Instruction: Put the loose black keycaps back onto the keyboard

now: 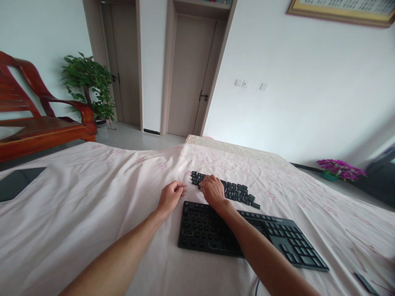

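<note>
A black keyboard [296,238] lies on the cloth, its left section bare of keycaps and showing the round key posts. Beyond its far edge, loose black keycaps [236,192] are laid out in rows. My right hand [213,190] reaches across the keyboard to the left part of these rows, fingers bent down and pinched at a keycap; the hand hides some of the others. To the left, just above the cloth, my left hand [173,196] is closed with thumb and fingertips together. Whatever it may hold is too small to make out.
A pale flowered cloth [138,185] covers the surface, with wrinkles. A dark flat panel [20,183] lies at the left, and a small dark object [365,283] at the lower right. A cable [256,286] runs from the keyboard's near side. A wooden chair [46,131] stands beyond.
</note>
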Action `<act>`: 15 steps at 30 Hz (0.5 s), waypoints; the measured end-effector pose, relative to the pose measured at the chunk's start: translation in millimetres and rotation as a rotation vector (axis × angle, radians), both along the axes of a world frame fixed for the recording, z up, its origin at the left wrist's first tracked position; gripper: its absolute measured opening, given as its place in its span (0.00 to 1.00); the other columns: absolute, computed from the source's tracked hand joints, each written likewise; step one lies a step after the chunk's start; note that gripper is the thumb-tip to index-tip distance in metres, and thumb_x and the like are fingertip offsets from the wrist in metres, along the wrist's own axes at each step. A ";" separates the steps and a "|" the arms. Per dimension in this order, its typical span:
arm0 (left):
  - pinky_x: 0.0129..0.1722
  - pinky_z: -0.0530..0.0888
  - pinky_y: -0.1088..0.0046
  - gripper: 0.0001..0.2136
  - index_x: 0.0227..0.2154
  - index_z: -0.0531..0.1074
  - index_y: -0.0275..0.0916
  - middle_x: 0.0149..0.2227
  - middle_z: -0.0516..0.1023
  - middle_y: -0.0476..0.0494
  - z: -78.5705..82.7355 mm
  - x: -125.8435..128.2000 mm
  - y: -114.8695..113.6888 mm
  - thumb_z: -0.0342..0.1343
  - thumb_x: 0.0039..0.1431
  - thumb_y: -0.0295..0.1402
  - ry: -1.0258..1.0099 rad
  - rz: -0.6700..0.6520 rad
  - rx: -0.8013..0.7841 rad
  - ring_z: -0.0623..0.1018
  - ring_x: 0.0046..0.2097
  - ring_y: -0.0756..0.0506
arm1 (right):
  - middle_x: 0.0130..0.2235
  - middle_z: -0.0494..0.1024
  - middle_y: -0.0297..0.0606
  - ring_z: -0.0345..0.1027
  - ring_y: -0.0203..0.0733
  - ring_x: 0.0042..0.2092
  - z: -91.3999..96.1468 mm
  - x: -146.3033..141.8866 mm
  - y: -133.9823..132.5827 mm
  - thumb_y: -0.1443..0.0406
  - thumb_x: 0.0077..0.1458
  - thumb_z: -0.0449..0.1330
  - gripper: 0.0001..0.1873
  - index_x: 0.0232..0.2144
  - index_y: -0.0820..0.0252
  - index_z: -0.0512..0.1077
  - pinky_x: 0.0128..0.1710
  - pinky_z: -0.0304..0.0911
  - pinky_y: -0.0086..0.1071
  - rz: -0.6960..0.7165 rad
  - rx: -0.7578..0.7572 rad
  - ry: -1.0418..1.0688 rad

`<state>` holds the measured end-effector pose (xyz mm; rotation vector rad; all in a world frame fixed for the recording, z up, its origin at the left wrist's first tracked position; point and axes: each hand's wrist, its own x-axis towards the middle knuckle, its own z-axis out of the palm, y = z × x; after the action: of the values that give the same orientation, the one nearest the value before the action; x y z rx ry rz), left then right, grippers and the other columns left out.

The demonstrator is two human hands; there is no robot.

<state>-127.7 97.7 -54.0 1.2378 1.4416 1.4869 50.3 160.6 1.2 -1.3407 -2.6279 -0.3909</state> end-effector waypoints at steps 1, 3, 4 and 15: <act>0.30 0.73 0.74 0.11 0.36 0.75 0.38 0.32 0.81 0.43 -0.1 -0.1 0.0 0.52 0.53 0.35 0.000 0.002 -0.001 0.80 0.31 0.48 | 0.41 0.74 0.42 0.60 0.46 0.48 0.0 0.2 0.0 0.63 0.55 0.60 0.07 0.35 0.55 0.78 0.45 0.55 0.35 -0.005 0.000 0.005; 0.30 0.73 0.74 0.10 0.36 0.75 0.38 0.32 0.81 0.43 0.0 -0.2 0.0 0.52 0.53 0.34 0.004 0.004 -0.001 0.80 0.31 0.48 | 0.41 0.75 0.42 0.61 0.46 0.47 -0.1 0.8 0.4 0.63 0.55 0.60 0.06 0.34 0.55 0.77 0.45 0.55 0.35 -0.008 0.000 0.017; 0.31 0.73 0.74 0.10 0.36 0.75 0.38 0.32 0.81 0.43 0.1 -0.2 0.0 0.52 0.53 0.34 0.008 0.004 0.000 0.80 0.31 0.48 | 0.41 0.75 0.41 0.62 0.45 0.47 -0.3 1.1 0.7 0.63 0.55 0.60 0.06 0.34 0.55 0.77 0.45 0.55 0.35 -0.006 0.000 0.025; 0.29 0.72 0.75 0.10 0.36 0.74 0.37 0.32 0.81 0.42 5.5 1.5 -3.1 0.52 0.54 0.34 0.026 0.000 -0.017 0.80 0.32 0.48 | 0.37 0.79 0.35 0.69 0.41 0.43 -2.4 -3.8 -2.3 0.65 0.56 0.56 0.09 0.33 0.52 0.77 0.41 0.57 0.31 -0.042 -0.114 0.170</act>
<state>-126.2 94.6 -48.5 1.2513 1.4679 1.4608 46.5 158.3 -1.2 -1.3985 -2.5182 -0.1278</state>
